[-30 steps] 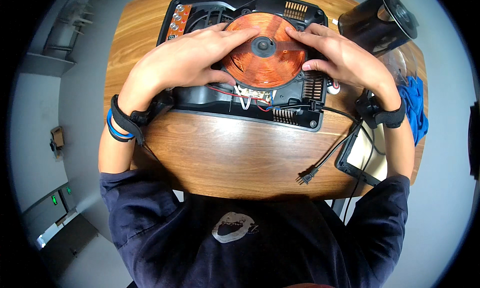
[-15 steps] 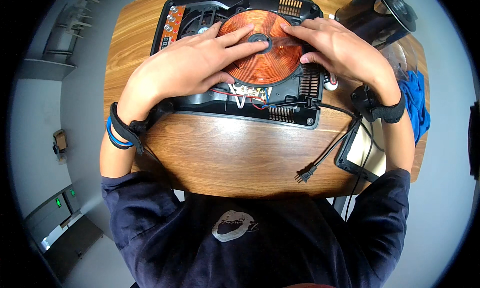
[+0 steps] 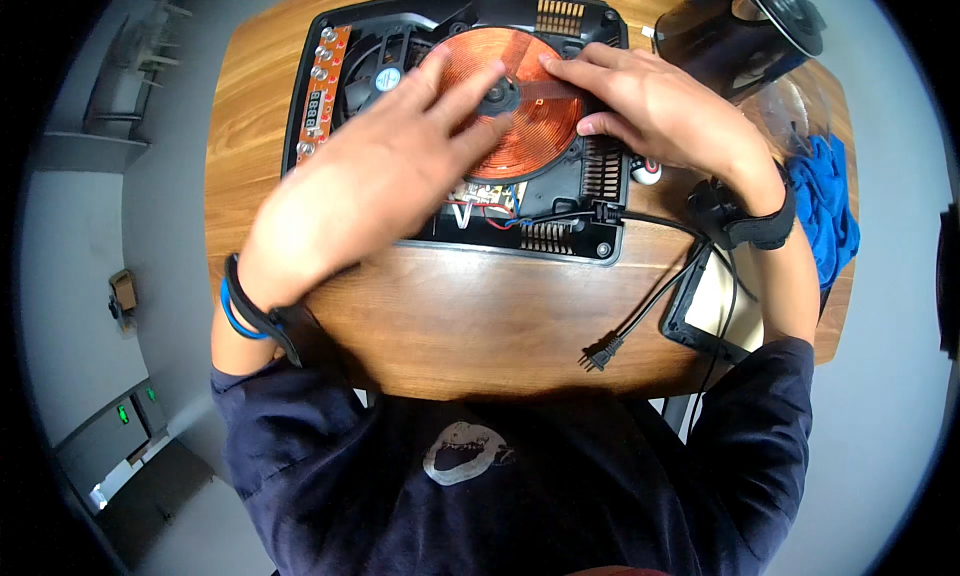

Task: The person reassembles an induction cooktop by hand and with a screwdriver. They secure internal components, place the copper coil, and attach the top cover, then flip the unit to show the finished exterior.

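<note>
In the head view, the left hand (image 3: 375,161) hides the left part of the copper coil (image 3: 545,141) and some of the fan (image 3: 362,88); its fingertips are blurred, so whether they touch the coil is hard to tell. The circuit board (image 3: 492,194) shows only partly below the coil, which sits in the black case (image 3: 440,244) on the desk (image 3: 480,321). The left hand is palm down, fingers spread wide, forearm slanting inward. The right hand (image 3: 665,111) bends in at the coil's right edge, thumb and fingers parted.
</note>
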The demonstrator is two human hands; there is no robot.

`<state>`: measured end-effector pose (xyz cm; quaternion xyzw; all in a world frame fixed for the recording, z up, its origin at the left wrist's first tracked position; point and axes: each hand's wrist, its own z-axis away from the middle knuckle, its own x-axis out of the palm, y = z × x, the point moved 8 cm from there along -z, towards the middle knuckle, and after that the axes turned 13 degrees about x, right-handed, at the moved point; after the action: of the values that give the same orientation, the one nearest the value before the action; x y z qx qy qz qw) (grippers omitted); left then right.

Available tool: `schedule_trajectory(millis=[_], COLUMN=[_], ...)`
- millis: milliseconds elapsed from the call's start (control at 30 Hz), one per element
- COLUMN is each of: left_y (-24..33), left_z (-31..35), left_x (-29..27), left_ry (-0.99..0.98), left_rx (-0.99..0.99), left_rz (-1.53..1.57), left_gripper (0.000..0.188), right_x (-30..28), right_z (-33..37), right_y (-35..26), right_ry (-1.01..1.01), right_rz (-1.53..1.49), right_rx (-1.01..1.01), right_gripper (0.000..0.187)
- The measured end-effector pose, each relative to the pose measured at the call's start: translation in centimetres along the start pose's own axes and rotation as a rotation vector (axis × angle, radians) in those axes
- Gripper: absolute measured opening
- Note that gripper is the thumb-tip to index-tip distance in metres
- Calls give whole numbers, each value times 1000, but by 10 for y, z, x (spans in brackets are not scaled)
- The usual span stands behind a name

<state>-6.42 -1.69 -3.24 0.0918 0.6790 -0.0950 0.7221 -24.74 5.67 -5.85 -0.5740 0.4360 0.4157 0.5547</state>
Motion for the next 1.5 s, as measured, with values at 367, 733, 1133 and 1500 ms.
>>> schedule_trajectory(millis=[367,733,1133,1500], left_y=[43,47,46,43], left_z=[-31,-36,-34,-31], left_x=[2,6,6,8], left_ry=[30,29,6,69], left_rx=[12,-42,-66,-67], left_rz=[-92,-112,-126,-68], left_gripper=[58,56,60,59], right_x=[6,-73,-81,-42], right_z=[7,66,149,143], right_y=[7,60,273,333], right_ry=[33,-180,-16,-49], right_rz=[-37,-150,134,43], right_rx=[-12,199,846,874], right_gripper=[67,22,31,17])
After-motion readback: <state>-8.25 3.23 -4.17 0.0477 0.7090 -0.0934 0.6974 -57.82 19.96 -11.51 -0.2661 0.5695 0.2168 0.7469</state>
